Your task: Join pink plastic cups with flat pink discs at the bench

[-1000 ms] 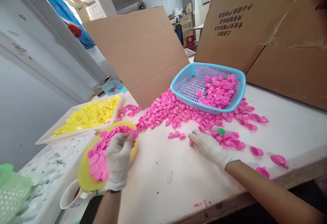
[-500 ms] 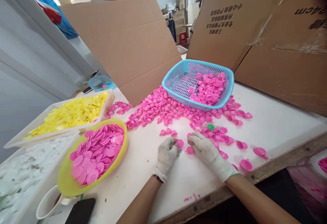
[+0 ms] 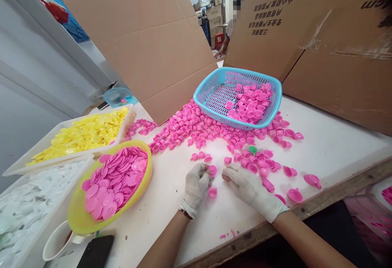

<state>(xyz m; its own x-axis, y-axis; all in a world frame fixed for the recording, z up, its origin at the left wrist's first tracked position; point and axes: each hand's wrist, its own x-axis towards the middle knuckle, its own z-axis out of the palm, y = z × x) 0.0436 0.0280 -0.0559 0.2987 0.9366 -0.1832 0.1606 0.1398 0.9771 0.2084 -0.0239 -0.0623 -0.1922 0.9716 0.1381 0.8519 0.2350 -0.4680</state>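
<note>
A small round pink plastic saucer (image 3: 212,171) is pinched between the thumb and fingers of my gloved left hand (image 3: 195,188). Just below those fingers, a pink toy cup (image 3: 212,192) sits on the white table, apart from my right hand. My gloved right hand (image 3: 246,186) is to the right, its fingers bent and close together; what they hold, if anything, is hidden. Loose pink toy cups (image 3: 265,164) lie just beyond it, with a green piece (image 3: 252,149) among them. More pink saucers fill a yellow bowl (image 3: 149,174) to my left.
Behind a long heap of pink cups (image 3: 183,127) rests a blue basket (image 3: 199,98) partly filled with pink pieces. Cardboard (image 3: 147,47) stands upright behind. Trays of yellow (image 3: 88,131) and white pieces, a mug (image 3: 50,243) and a phone (image 3: 96,251) are at left.
The pink cup that was by my right fingertips now sits farther left, below my left hand. My left hand still pinches the saucer. Another person's arm has appeared in the background.
</note>
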